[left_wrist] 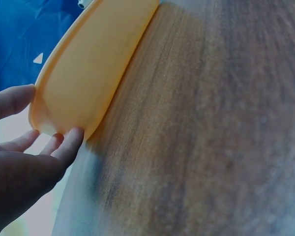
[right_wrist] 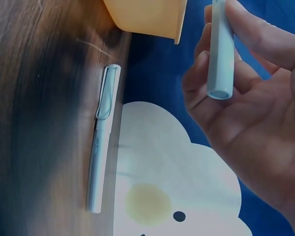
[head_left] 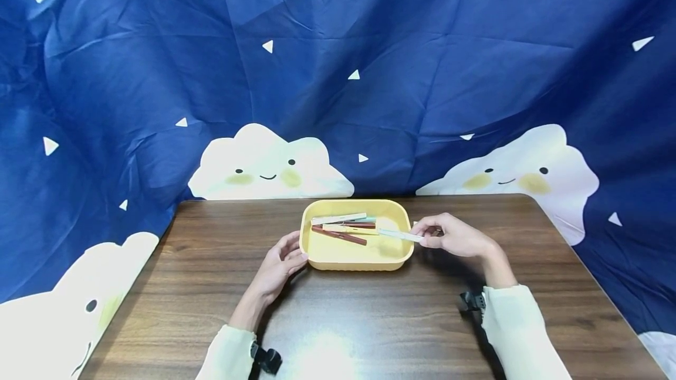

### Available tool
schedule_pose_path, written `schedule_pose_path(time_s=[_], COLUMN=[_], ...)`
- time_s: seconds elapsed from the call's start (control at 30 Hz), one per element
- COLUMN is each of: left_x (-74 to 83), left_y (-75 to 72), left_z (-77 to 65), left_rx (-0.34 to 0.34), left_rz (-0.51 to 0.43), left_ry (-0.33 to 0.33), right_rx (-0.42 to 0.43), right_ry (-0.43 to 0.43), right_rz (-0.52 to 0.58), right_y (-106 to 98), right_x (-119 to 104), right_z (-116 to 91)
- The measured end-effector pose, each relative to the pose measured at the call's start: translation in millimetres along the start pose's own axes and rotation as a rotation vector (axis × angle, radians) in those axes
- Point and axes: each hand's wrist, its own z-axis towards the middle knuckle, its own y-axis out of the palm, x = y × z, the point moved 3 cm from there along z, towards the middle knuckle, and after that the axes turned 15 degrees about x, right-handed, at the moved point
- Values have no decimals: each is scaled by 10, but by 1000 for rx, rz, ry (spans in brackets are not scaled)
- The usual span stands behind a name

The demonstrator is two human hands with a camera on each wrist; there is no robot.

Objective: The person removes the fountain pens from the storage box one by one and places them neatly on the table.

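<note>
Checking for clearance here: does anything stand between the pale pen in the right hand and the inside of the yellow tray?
Nothing visible does: the right hand holds the pale pen with its end over the yellow tray. Pens inside lie near that end; a second pen lies outside on the table.

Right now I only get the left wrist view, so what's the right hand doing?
Observer: The right hand pinches a pale pen at the right end of the yellow tray.
Operator: I can't see into that tray. What's inside?
Observer: Several pens lie there, including a white one and a yellow one.
Operator: Any pen outside it, besides the held one?
Observer: Yes, the right wrist view shows a second pale pen lying on the wooden table.
</note>
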Motion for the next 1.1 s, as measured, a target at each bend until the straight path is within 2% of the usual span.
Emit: schedule_pose_path(time_s=[0.43,0.7,1.1], left_x=[0,-1,12], left_y=[18,10,-1], left_z=[12,14,-14], left_rx=[-1,-26,-7], left_rz=[1,7,13], left_ry=[-6,17,9], right_rx=[65,89,113], right_ry=[-9,-20,-7], right_rz=[-63,-60,-67], right_y=[-129,-207,-307], right_x=[135,219,336], right_z=[-122,-194,-263])
